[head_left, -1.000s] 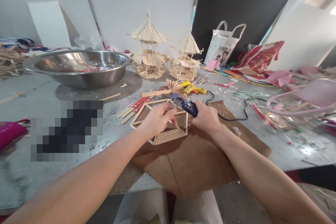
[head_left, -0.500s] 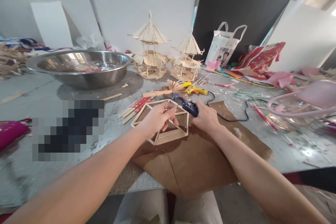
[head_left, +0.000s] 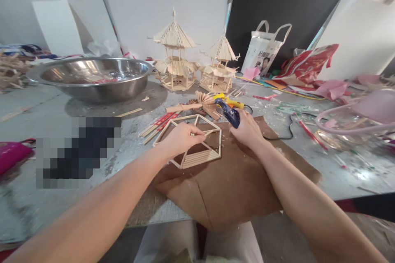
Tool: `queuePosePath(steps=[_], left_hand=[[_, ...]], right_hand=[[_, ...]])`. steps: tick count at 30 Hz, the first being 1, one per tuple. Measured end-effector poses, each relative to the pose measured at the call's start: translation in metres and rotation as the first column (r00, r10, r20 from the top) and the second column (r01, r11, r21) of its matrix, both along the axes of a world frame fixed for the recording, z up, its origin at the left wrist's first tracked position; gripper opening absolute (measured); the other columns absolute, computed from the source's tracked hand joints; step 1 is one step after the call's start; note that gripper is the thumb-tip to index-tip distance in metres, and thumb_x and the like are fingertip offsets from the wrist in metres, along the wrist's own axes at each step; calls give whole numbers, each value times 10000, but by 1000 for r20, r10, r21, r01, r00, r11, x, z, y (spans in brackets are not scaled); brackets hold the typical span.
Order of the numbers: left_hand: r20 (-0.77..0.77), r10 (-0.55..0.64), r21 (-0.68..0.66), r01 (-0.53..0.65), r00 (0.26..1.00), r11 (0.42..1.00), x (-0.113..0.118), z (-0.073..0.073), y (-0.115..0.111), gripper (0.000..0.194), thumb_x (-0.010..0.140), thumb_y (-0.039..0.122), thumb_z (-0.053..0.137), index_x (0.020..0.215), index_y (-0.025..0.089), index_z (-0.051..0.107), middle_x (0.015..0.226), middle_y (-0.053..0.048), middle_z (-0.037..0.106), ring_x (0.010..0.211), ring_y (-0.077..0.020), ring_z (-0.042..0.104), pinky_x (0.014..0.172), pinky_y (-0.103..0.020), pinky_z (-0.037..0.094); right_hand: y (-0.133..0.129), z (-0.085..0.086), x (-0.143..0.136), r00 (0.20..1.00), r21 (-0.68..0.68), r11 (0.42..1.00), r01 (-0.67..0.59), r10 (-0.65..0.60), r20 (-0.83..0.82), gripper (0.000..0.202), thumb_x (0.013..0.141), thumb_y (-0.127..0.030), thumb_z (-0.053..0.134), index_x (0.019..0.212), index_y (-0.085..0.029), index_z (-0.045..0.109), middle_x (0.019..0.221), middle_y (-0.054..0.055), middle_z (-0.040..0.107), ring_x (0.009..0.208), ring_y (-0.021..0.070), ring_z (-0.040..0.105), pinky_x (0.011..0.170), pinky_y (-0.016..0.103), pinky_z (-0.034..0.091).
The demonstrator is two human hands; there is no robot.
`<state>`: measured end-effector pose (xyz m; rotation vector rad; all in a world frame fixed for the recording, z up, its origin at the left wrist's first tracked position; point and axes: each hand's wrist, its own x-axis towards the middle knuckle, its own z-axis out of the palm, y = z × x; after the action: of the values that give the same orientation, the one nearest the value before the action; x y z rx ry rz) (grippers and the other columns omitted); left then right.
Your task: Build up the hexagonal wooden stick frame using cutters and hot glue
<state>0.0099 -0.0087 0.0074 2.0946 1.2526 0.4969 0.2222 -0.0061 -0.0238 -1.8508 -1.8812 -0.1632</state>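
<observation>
A hexagonal frame of pale wooden sticks [head_left: 202,158] lies on a brown sheet [head_left: 234,189], with one section filled by parallel sticks. Over the frame's middle, my left hand [head_left: 185,136] pinches a thin wooden stick [head_left: 210,132] that points right. My right hand [head_left: 247,128], right of the frame, is wrapped round a dark blue cutter-like tool [head_left: 230,114], its head raised away from the frame. Just behind the tool lies a yellow glue gun [head_left: 234,103]. Loose sticks with red paper [head_left: 160,125] rest at the frame's left rear.
Two stick pagodas [head_left: 176,70] stand at the back. A metal basin [head_left: 95,80] sits back left. A white bag [head_left: 261,53], red plastic packaging [head_left: 308,68] and a pink-rimmed container [head_left: 364,119] are at right. A black cord [head_left: 291,127] crosses the table.
My right hand has moved slightly right with the blue tool, away from the frame. My left fingers have closed together, and the stick they pinch now shows.
</observation>
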Motion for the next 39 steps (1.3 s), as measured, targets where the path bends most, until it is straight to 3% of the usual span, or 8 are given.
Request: queuePosePath(steps=[8, 15, 22, 31, 39], left_hand=[[-244, -67, -117, 39, 968, 992, -4, -6, 6, 272, 609, 384, 547, 774, 203, 666, 696, 12, 650, 658, -135, 559, 586, -212, 373], [-275, -136, -156, 96, 952, 983, -1, -1, 2, 286, 598, 258, 522, 843, 176, 646, 669, 12, 628, 611, -110, 535, 546, -190, 360], [-315, -111, -149, 66, 943, 987, -5, 1, 4, 286, 623, 343, 526, 821, 191, 666, 673, 12, 635, 608, -112, 523, 541, -199, 344], [-260, -126, -156, 87, 957, 984, -8, -1, 6, 336, 648, 429, 522, 888, 243, 667, 795, 22, 671, 699, -131, 556, 634, -205, 368], [-360, -51, -63, 30, 932, 998, -3, 1, 1, 259, 632, 381, 531, 773, 237, 694, 669, 12, 658, 632, -122, 544, 598, -192, 359]], right_hand=[[-1, 4, 1, 995, -124, 991, 45, -34, 94, 546, 660, -310, 479, 1175, -168, 365, 1046, 112, 537, 945, 250, 507, 774, 330, 387], [0, 3, 2, 977, -240, 960, 146, -101, 189, 448, 688, -358, 460, 1093, -175, 413, 1015, 114, 550, 920, 266, 515, 731, 345, 390], [4, -3, 6, 966, -319, 931, 177, -103, 236, 607, 665, -571, 448, 1085, -134, 412, 1070, 162, 512, 995, 312, 467, 783, 398, 357], [2, -2, 7, 951, -386, 892, 237, -130, 282, 660, 652, -650, 407, 1039, -117, 449, 1083, 187, 501, 1012, 324, 455, 784, 420, 344], [0, 1, 7, 946, -395, 890, 227, -106, 306, 650, 669, -651, 380, 1014, -107, 467, 1052, 185, 523, 983, 311, 478, 782, 403, 346]])
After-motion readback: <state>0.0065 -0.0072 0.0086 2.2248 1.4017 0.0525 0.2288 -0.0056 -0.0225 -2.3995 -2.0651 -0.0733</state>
